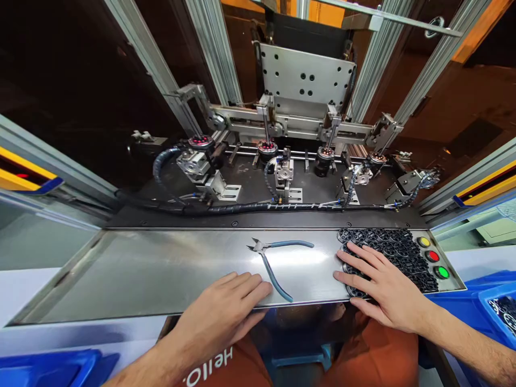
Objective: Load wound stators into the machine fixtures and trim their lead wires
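My right hand (385, 290) lies with spread fingers on the left part of a closely packed group of black round plastic parts (397, 248). My left hand (231, 301) rests at the front edge of the metal ledge (161, 269), fingers loosely bent over the top and thumb lower down, with nothing visible in it. Just right of its fingertips lie diagonal cutters (260, 246) with blue handles, jaws pointing left and handles spread wide. My right palm and fingers hide some of the black parts.
Behind the ledge stands a machine with several fixtures (267, 150) lit by red dots, and cables (250, 208). Yellow, red and green buttons (433, 256) sit at the ledge's right end. Blue bins stand at lower left (52, 368) and right (484, 293). Yellow sensor bars (24, 174) flank the opening.
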Tool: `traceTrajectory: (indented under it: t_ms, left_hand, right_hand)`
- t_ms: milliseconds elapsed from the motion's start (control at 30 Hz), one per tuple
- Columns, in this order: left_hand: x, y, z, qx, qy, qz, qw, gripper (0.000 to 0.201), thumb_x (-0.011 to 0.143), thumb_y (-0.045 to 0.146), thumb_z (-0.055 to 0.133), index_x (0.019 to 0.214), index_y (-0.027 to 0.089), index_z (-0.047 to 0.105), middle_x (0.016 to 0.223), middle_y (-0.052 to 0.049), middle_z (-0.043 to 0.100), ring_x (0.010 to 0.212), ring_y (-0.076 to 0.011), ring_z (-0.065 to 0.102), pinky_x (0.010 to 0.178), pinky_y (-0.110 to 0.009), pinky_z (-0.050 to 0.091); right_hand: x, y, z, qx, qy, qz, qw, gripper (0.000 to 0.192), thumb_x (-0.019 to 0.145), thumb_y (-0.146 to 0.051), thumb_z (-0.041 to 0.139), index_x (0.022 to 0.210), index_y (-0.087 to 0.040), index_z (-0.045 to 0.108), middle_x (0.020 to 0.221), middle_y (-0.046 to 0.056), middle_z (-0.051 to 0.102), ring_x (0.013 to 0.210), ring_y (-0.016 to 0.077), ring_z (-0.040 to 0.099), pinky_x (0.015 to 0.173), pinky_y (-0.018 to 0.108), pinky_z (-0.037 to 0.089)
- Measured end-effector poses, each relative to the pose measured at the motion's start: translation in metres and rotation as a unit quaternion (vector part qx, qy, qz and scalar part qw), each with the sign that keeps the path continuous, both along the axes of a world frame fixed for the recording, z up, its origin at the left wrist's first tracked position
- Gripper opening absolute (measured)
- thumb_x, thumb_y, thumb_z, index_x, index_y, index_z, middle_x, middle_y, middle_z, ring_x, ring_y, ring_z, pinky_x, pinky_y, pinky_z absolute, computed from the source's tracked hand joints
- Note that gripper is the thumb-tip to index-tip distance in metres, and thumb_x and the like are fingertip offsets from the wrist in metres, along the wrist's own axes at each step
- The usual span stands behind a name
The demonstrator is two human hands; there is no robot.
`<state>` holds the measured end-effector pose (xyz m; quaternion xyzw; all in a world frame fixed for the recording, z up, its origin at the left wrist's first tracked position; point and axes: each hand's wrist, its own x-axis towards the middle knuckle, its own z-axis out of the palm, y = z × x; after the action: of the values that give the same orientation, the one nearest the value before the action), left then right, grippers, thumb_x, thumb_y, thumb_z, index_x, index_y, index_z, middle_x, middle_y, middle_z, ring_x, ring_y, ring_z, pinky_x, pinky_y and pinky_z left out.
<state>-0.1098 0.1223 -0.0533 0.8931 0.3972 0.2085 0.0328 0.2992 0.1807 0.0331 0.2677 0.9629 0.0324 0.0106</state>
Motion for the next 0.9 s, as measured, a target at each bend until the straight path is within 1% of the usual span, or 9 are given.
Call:
traceTrajectory:
  t_ms: [167,433,600,733,900]
  left_hand:
    - [-0.0014,0.0005,-0.0006,0.0,0.004,-0.003,1.0,0.051,0.085,0.012,0.092,0.114,0.027,0.053,0.096,0.004,0.07,0.081,-0.0247,0.069,0.075,-0.04,0.046]
    - [-0.0011,0.0011,-0.0009,-0.004,0.008,-0.002,1.0,0.046,0.088,0.012,0.088,0.114,0.027,0.052,0.097,0.004,0.07,0.082,-0.0245,0.069,0.075,-0.04,0.046]
    - [-0.0016,0.0002,-0.0012,-0.004,0.012,-0.007,1.0,0.043,0.09,0.011,0.085,0.115,0.027,0.053,0.097,0.004,0.07,0.082,-0.0247,0.069,0.075,-0.041,0.046]
    - [-0.0032,0.0001,-0.0014,-0.004,0.01,-0.006,1.0,0.044,0.089,0.012,0.087,0.114,0.026,0.053,0.097,0.004,0.07,0.082,-0.0251,0.07,0.075,-0.041,0.046]
    - [-0.0025,-0.0003,0.0019,-0.01,0.013,-0.005,1.0,0.048,0.088,0.011,0.089,0.115,0.027,0.053,0.099,0.004,0.071,0.083,-0.0251,0.069,0.076,-0.04,0.046]
  right_hand:
    - [-0.0003,0.0003,0.0003,0.003,0.005,0.001,1.0,0.052,0.115,-0.039,0.064,0.167,-0.034,0.064,0.19,0.003,0.042,0.179,0.0365,0.032,0.135,0.065,0.049]
    - [-0.0001,0.0009,0.0013,0.018,-0.008,0.009,1.0,0.053,0.116,-0.039,0.062,0.168,-0.032,0.064,0.188,0.005,0.044,0.178,0.0378,0.035,0.131,0.066,0.054]
    - [-0.0002,0.0005,0.001,0.0,0.003,0.0,1.0,0.054,0.115,-0.038,0.065,0.169,-0.033,0.063,0.188,0.005,0.045,0.178,0.0381,0.035,0.134,0.066,0.051]
    - [-0.0005,0.0003,0.0006,-0.007,0.009,-0.003,1.0,0.054,0.114,-0.038,0.066,0.168,-0.034,0.064,0.188,0.005,0.045,0.178,0.0378,0.035,0.135,0.066,0.049]
    - [-0.0005,0.0005,0.0013,-0.004,0.011,-0.001,1.0,0.052,0.115,-0.037,0.064,0.167,-0.034,0.065,0.188,0.004,0.046,0.179,0.0366,0.034,0.136,0.064,0.049]
